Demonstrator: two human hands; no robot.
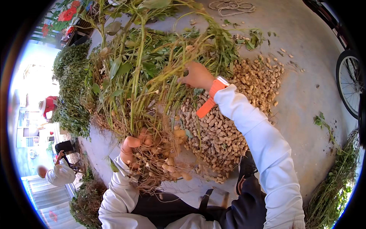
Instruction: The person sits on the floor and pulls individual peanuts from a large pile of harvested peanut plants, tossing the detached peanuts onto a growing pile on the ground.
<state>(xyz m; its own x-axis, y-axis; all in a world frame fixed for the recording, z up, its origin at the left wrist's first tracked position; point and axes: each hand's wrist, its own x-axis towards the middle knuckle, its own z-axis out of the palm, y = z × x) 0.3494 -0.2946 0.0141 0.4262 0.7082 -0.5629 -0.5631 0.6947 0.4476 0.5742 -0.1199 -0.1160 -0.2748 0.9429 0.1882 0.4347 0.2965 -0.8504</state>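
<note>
My left hand [132,150] is closed around the stem bases of uprooted peanut plants [137,83], whose roots and attached peanut pods [171,166] hang over my lap. Their stems and leaves extend up and away from me. My right hand [198,75] is at the stems on the right side, fingers bent and partly hidden among them; whether it grips a stem is unclear. An orange-banded watch [216,88] is on that wrist. Below and right of this hand, a large heap of picked peanuts [217,134] lies on the concrete floor.
Leafy peanut plants are piled at the left [71,91], with another heap [87,200] lower left and one at the lower right [328,183]. A coiled rope [231,7] lies at the top. A bicycle wheel [349,83] stands far right. Another person [60,173] sits at the left.
</note>
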